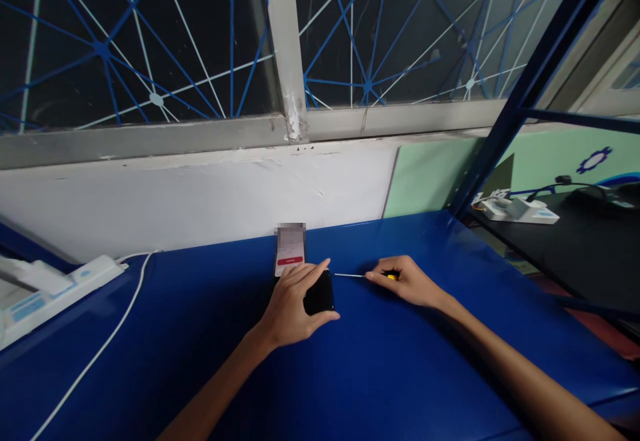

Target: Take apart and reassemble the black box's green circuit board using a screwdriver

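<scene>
My left hand [290, 304] is curved around a small black rectangular object [319, 293] on the blue tabletop, its fingers over the far side and the thumb along the near edge. What kind of object it is cannot be made out, and my palm hides its left part. In my right hand [407, 281] is a screwdriver, gripped by a handle with some yellow showing. Its thin metal shaft [349, 275] points left, with the tip just short of the black object's right side. A phone [291, 251] with a lit screen stands behind my left hand, near the wall.
On the left of the blue table [390, 367] lies a white power strip [65, 294] with a white cable [113, 341] trailing forward. A blue metal post [505, 121] rises at the right corner. Beyond it, another power strip [525, 210] sits on a dark surface.
</scene>
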`<action>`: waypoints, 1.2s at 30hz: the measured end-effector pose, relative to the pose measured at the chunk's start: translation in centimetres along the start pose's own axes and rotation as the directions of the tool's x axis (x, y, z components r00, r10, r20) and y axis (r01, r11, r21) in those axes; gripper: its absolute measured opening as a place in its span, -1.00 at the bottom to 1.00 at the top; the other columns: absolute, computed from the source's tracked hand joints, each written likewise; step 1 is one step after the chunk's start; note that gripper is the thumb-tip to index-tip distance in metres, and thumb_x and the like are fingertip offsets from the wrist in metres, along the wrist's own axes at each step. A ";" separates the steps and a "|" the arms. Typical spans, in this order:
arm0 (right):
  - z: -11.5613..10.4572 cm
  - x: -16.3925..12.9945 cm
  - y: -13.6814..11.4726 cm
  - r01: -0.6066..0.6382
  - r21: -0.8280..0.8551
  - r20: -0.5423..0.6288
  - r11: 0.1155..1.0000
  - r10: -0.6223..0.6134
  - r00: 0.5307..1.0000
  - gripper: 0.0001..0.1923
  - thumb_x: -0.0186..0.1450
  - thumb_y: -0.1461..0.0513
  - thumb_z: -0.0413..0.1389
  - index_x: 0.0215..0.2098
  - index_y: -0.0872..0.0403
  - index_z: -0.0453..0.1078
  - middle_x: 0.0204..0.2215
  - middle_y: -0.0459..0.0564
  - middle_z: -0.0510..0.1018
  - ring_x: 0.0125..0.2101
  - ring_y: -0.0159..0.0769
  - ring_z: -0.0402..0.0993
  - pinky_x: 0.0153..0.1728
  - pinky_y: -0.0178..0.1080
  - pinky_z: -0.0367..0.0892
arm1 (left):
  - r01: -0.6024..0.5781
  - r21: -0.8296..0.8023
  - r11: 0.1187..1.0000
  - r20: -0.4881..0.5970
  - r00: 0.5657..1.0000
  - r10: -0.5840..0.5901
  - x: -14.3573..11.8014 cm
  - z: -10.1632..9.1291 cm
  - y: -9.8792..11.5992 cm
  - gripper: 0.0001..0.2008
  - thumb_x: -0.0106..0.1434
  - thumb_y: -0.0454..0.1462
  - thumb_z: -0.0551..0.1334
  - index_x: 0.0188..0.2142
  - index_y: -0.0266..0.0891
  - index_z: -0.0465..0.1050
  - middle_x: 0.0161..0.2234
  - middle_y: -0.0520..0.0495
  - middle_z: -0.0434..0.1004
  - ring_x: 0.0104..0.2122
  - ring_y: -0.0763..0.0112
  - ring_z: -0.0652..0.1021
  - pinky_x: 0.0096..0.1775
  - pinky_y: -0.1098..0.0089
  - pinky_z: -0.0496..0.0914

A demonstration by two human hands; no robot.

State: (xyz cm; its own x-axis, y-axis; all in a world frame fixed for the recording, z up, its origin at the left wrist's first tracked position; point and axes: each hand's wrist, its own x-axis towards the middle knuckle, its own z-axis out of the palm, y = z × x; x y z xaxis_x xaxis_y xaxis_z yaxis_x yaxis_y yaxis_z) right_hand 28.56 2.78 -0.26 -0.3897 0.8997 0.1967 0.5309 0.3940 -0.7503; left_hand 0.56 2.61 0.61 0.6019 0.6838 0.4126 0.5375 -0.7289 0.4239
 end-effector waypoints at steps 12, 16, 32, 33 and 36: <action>-0.1 0.0 -0.1 0.059 0.000 0.001 0.998 -0.059 0.998 -0.56 0.33 -0.04 0.06 -0.40 0.13 0.54 -0.48 -0.01 0.56 -0.49 -0.36 0.35 -0.42 -0.31 0.20 | -0.025 0.010 1.000 0.013 1.000 0.025 0.0 -0.1 0.3 -0.15 0.11 -0.06 0.39 0.30 -0.14 0.06 0.04 -0.21 0.46 0.02 0.05 0.46 0.05 -0.04 0.34; -0.1 0.0 -0.2 0.061 0.001 0.001 0.998 -0.061 0.998 -0.57 0.33 -0.03 0.06 -0.42 0.12 0.54 -0.49 -0.01 0.56 -0.49 -0.35 0.35 -0.43 -0.31 0.20 | -0.023 0.010 1.000 0.016 1.000 0.023 0.0 0.0 0.3 -0.16 0.12 -0.06 0.38 0.30 -0.14 0.06 0.04 -0.20 0.45 0.03 0.06 0.45 0.06 -0.03 0.34; -0.7 0.0 0.2 0.023 0.035 0.006 0.999 -0.023 1.000 -0.63 0.23 -0.03 0.19 -0.38 0.12 0.57 -0.50 -0.03 0.51 -0.53 -0.39 0.31 -0.49 -0.32 0.17 | -0.059 0.038 0.998 0.023 0.998 0.059 0.0 0.3 0.5 -0.14 0.10 -0.06 0.39 0.31 -0.12 0.04 0.03 -0.20 0.45 0.00 0.05 0.45 0.02 -0.02 0.34; -0.7 0.1 0.3 0.008 0.047 0.006 0.999 -0.008 1.000 -0.63 0.21 -0.03 0.21 -0.38 0.12 0.57 -0.50 -0.03 0.51 -0.52 -0.39 0.32 -0.48 -0.32 0.17 | -0.063 0.043 0.997 0.029 0.998 0.062 -0.1 0.3 0.6 -0.13 0.09 -0.07 0.40 0.31 -0.12 0.04 0.02 -0.20 0.46 -0.01 0.05 0.46 0.01 -0.01 0.34; -0.7 0.0 0.8 -0.029 0.063 0.015 0.998 0.028 1.000 -0.62 0.18 -0.05 0.23 -0.41 0.12 0.56 -0.50 -0.04 0.51 -0.51 -0.38 0.33 -0.48 -0.32 0.18 | -0.070 0.058 0.996 0.048 0.997 0.067 -0.1 0.5 0.8 -0.11 0.07 -0.08 0.41 0.31 -0.13 0.04 0.01 -0.20 0.46 -0.02 0.05 0.45 0.01 -0.01 0.33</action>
State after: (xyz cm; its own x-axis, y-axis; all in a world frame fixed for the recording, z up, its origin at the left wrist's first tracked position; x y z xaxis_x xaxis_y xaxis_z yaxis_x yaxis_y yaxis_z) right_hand 29.45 3.24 -0.40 -0.3860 0.9074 0.1663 0.4936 0.3555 -0.7937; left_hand 1.19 1.94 0.44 0.6643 0.6310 0.4007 0.5278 -0.7756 0.3463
